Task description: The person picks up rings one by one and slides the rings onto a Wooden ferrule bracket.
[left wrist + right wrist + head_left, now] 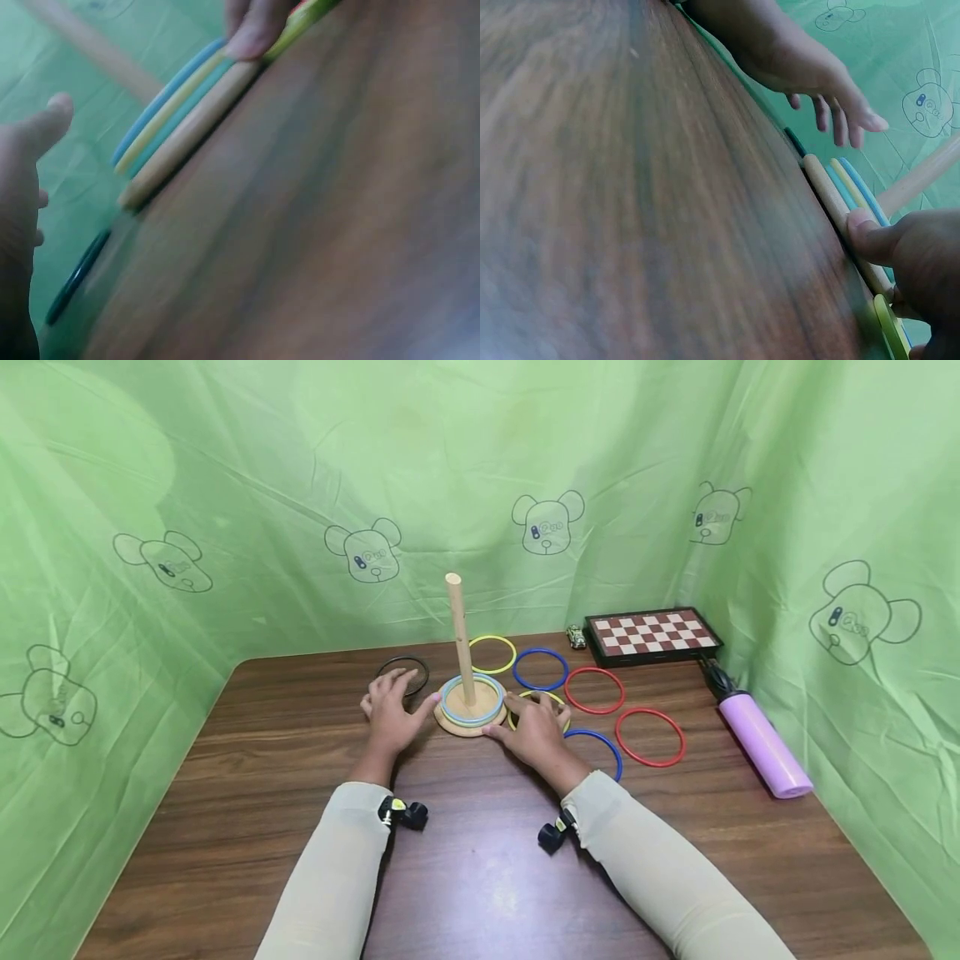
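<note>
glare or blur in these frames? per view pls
Head: mostly sharp, glare on the near tabletop; left wrist: soft overall, stacked rings blurry-edged, wood grain smeared; right wrist: tabletop grain streaky, hazy, but the curtain's bear print is discernible.

One wooden peg stand bears three stacked rings: one blue ring, one yellow ring, one teal ring. Seven loose rings lie around: one black, two yellow, two blue, two red. One checkerboard, one toy car, one lilac hand pump. Two black wrist cameras show, and six bear heads are printed on the green cloth
</note>
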`<action>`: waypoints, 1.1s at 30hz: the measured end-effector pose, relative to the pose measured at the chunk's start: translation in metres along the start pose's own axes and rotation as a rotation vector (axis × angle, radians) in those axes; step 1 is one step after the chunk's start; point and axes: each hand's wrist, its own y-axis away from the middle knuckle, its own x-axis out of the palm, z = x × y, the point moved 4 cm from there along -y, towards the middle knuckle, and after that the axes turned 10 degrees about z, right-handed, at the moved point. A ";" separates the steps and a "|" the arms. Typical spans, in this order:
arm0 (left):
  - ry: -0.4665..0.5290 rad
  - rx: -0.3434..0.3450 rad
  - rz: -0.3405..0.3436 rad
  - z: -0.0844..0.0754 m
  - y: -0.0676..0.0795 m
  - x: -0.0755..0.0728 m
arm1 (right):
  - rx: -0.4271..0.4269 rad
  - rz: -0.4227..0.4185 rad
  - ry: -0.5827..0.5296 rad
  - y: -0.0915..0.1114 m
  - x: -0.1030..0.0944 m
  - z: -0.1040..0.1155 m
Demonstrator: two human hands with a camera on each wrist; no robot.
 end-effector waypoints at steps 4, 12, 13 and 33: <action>-0.025 -0.081 -0.070 0.015 0.001 -0.013 | 0.003 0.000 -0.009 0.001 0.000 0.000; -0.085 -0.209 -0.056 0.039 -0.006 -0.022 | 0.001 -0.003 -0.028 0.002 0.001 0.000; -0.091 -0.217 -0.048 0.041 -0.007 -0.022 | -0.003 -0.002 -0.033 0.002 0.001 0.000; -0.261 -0.382 0.206 0.052 -0.026 -0.011 | 0.010 0.007 -0.014 0.000 0.002 -0.001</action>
